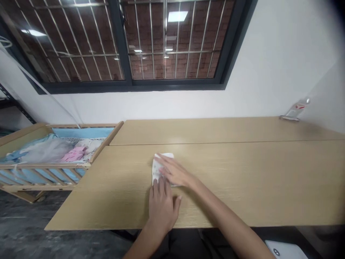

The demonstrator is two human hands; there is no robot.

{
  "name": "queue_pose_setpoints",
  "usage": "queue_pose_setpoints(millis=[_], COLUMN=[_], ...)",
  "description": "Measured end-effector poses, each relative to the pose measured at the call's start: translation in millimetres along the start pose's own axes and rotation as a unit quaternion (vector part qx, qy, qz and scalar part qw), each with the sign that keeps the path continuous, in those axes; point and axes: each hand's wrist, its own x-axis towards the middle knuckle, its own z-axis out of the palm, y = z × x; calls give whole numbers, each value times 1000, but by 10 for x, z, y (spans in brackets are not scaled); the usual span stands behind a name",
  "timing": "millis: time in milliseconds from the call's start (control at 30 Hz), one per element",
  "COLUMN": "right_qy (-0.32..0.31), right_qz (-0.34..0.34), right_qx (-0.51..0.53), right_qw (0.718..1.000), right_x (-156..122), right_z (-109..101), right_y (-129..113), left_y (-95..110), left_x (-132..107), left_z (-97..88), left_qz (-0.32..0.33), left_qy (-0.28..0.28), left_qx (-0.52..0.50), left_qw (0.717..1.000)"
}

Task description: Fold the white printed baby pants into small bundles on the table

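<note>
A small folded white cloth (157, 172) with a faint speckled print lies on the light wood table (242, 172), partly covered by both hands. My right hand (174, 171) lies across it from the right, fingers flat on its top. My left hand (162, 205) rests on the table at the cloth's near side, fingertips against its lower edge. The two hands touch or nearly touch. The middle of the cloth is hidden under my fingers.
A wooden crib (44, 166) with blue padding stands against the table's left end, holding a pink cloth (74, 154) and grey netting (45, 151). A clear stand (295, 109) sits at the far right corner. A white device (285, 250) lies below the near edge.
</note>
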Motion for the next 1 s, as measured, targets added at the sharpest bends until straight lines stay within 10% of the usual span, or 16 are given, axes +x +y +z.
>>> queue_pose_setpoints(millis=[133,300,633,1000], right_qy=[-145,-221,-158,20], right_qz=[-67,-42,28,76], right_qx=[49,53,-65,-4], right_qw=[986,973,985,997], right_x=[-152,-202,234,161], right_z=[134,286,229,264], right_y=[-365,-190,615,814], left_y=[4,-76,-41,-261], left_x=[-206,-204,-171,-169], left_z=[168,220,209,277], left_qz=[10,26,-2,39], left_qy=[-1,2,14,27], left_qx=[-8,0,-8,4], left_qw=[1000,1000,1000,999])
